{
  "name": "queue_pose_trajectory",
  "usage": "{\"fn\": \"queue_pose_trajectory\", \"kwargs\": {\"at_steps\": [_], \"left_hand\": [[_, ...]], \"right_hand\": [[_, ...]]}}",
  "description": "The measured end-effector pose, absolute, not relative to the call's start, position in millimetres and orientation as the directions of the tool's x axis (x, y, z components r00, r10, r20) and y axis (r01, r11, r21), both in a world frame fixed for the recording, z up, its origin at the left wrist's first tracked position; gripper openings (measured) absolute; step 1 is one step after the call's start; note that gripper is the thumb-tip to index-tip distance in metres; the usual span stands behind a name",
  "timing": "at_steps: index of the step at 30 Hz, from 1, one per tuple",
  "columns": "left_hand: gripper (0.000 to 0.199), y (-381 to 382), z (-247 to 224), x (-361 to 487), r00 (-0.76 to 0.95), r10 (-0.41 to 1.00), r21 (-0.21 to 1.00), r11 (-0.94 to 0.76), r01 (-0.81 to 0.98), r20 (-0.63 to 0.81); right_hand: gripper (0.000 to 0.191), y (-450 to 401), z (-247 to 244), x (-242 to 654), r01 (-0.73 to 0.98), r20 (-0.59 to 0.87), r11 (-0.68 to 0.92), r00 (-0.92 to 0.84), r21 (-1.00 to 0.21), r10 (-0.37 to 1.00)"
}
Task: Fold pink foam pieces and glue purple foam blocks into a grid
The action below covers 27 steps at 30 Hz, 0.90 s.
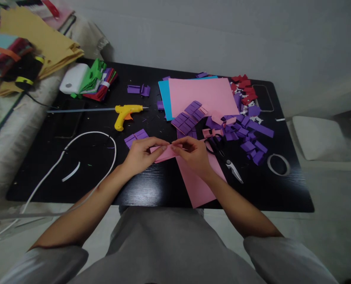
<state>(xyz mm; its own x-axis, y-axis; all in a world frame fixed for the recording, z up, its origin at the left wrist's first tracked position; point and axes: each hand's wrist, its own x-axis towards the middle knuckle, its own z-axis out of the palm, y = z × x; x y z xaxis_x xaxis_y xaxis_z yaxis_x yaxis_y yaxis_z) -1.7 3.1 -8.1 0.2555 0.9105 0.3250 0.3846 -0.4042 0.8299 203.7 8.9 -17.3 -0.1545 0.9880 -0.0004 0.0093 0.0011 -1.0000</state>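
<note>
Between my two hands is a folded piece of pink paper [164, 154], held over the front middle of the table. My left hand [144, 155] pinches its left part, thumb and forefinger pressed together. My right hand [194, 155] grips the right end with its fingertips. Under my right hand and forearm lies a flat pink sheet [196, 190]. Black-handled scissors [227, 159] rest just right of my right hand, partly on that sheet. A scored purple piece [136, 136] lies behind my left hand, and more scored purple strips [189, 118] lie beyond both hands.
A yellow glue gun [128, 112] lies left of centre, and a white cable [71, 142] loops at the left. Pink and blue sheets [203, 94] lie at the back. Purple scraps [249, 136], red pieces [245, 88] and a tape roll [278, 164] are on the right.
</note>
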Motion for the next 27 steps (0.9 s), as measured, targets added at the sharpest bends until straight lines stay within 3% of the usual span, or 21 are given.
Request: {"fn": "queue_pose_trajectory", "kwargs": {"at_steps": [15, 22, 27], "left_hand": [[0.012, 4, -6, -5, 0.345, 0.895, 0.839, -0.406, 0.362, 0.283], [0.012, 4, -8, -8, 0.346, 0.911, 0.858, -0.354, 0.372, 0.225], [0.010, 4, -7, -8, 0.386, 0.898, 0.856, -0.362, 0.370, 0.213]], "right_hand": [[0.008, 18, -8, 220, 0.217, 0.082, 0.160, -0.331, -0.963, 0.940], [0.006, 17, -4, 220, 0.217, 0.071, 0.149, -0.331, -0.965, 0.941], [0.013, 19, -2, 221, 0.165, -0.035, 0.040, -0.426, -0.986, 0.904]]}}
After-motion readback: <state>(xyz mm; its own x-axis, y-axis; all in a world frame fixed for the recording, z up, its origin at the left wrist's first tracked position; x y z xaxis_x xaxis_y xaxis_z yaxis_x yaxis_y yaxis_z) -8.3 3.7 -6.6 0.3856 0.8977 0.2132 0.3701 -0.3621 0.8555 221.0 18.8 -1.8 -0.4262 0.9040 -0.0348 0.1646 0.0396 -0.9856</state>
